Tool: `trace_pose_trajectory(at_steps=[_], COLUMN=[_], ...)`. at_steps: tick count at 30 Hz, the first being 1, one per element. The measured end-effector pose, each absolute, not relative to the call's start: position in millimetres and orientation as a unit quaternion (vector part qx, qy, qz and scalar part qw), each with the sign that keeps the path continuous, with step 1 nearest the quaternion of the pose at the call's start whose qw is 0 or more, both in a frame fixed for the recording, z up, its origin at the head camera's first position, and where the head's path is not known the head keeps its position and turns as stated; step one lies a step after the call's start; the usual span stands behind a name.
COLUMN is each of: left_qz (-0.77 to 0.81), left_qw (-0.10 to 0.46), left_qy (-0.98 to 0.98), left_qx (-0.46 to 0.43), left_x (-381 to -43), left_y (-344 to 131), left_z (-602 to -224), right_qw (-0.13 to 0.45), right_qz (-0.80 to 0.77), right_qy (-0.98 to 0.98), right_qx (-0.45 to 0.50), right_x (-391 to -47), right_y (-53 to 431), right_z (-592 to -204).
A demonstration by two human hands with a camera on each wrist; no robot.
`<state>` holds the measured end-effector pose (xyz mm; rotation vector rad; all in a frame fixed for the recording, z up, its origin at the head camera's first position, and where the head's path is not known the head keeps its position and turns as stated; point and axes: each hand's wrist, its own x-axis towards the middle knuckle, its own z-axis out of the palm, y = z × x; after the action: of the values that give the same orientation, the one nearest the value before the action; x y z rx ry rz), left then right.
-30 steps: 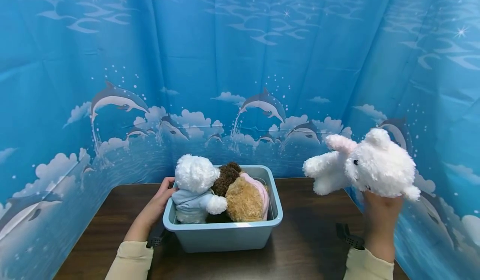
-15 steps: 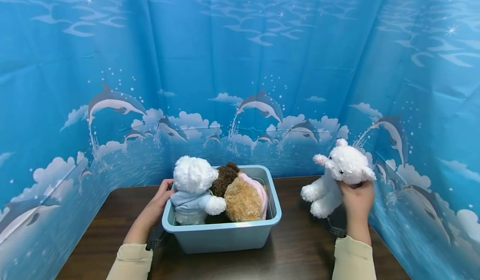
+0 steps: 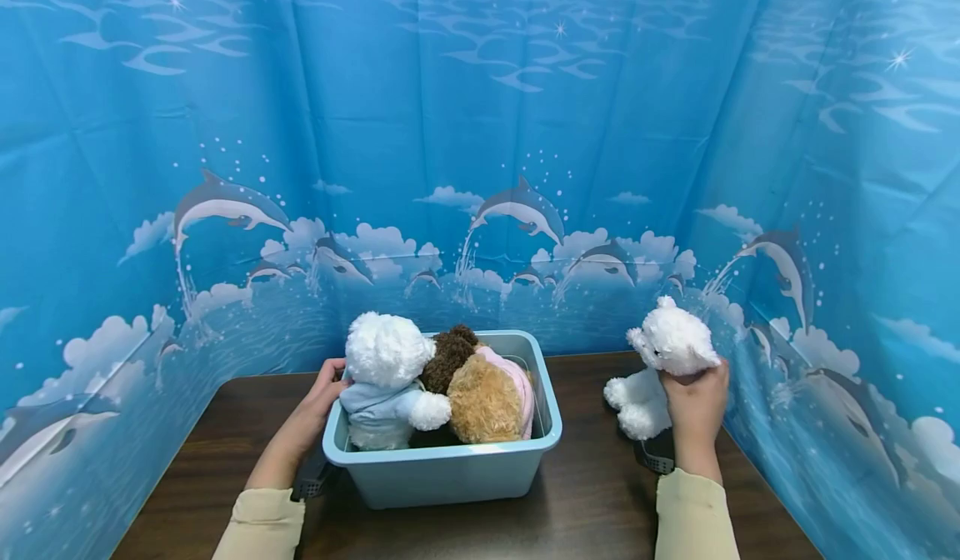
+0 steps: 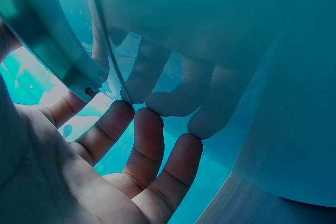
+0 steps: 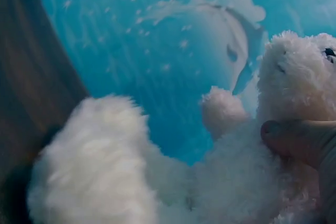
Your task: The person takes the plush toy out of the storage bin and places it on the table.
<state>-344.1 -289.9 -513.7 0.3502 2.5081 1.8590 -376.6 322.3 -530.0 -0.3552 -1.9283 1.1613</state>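
Observation:
My right hand (image 3: 701, 410) grips a fluffy white plush animal (image 3: 677, 340) just below its head, over the right part of the table. In the right wrist view, the thumb (image 5: 294, 139) presses into the plush fur, and a pale pink paw or ear shows behind. The other fingers are hidden there. At the left side of a light blue plastic bin (image 3: 450, 478), my left hand (image 3: 311, 406) holds the rim. Its fingertips (image 4: 148, 121) touch the bin's glossy outer wall. Inside the bin sit a white plush in a blue top (image 3: 386, 360), a dark brown curly plush (image 3: 450, 360) and a tan plush (image 3: 486, 402).
The dark wood table (image 3: 585, 485) carries the bin near its middle. A blue curtain (image 3: 480, 127) printed with dolphins encloses the back and both sides. A pink band or cloth (image 3: 517, 377) lies against the tan plush.
My right hand has brought the white plush animal down and leftward, from high on the right to low over the table, turning it more upright. The left hand and bin stay put.

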Motion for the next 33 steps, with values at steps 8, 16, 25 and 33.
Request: trace_pose_trajectory(at_steps=[8,16,25,33], left_qz=[0.597,0.598,0.597,0.600], left_qw=[0.001,0.004,0.004,0.008], left_qy=[0.794,0.793,0.794,0.793], left_qx=[0.117,0.116,0.113,0.107], left_x=[-344.2,-343.3,-345.2,-344.2], left_y=[-289.3,-289.4,-289.5,-288.9], left_z=[-515.1,-515.5,-512.3,-513.3], right_qw=[0.260,0.273,0.293,0.336], right_qz=[0.416,0.422,0.453,0.485], right_qy=[-0.850,-0.839,-0.810,-0.766], right_qx=[-0.192,-0.208,-0.230,-0.255], right_x=[-373.3,-381.0,-379.6,-382.4], right_y=[326.9,332.0,333.7,338.2], right_z=[-547.7,-575.8,-580.1,-595.4])
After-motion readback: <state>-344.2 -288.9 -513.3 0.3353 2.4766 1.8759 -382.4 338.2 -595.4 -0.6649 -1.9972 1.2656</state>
